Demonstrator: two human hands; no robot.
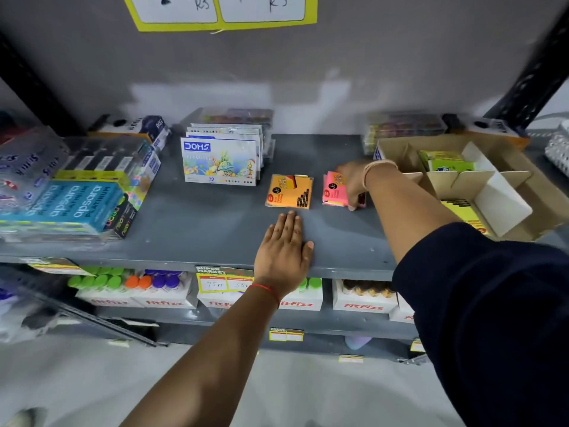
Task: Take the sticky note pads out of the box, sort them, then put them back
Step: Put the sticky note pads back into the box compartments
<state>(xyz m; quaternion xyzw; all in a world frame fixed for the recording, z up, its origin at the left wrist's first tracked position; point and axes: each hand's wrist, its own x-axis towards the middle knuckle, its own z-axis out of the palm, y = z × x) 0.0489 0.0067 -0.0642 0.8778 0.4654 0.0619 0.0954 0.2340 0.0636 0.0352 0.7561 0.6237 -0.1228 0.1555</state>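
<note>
An orange sticky note pad (pixel 289 191) lies flat on the grey shelf (pixel 191 223). To its right a pink sticky note pad (pixel 333 189) rests on the shelf, with my right hand (pixel 354 183) gripping its right side. My left hand (pixel 284 248) lies flat, palm down, just in front of the orange pad and holds nothing. At the right stands an open cardboard box (pixel 505 180) with dividers; green pads (pixel 443 161) sit in a back compartment and a yellow pad (pixel 462 211) in a front one.
DOMS pastel boxes (pixel 220 160) stand behind the orange pad. Apsara and pen packs (pixel 80 192) are stacked at the left. Clear cases of colours (pixel 403 127) sit behind the box. Fitfizz cartons (pixel 363 297) fill the lower shelf.
</note>
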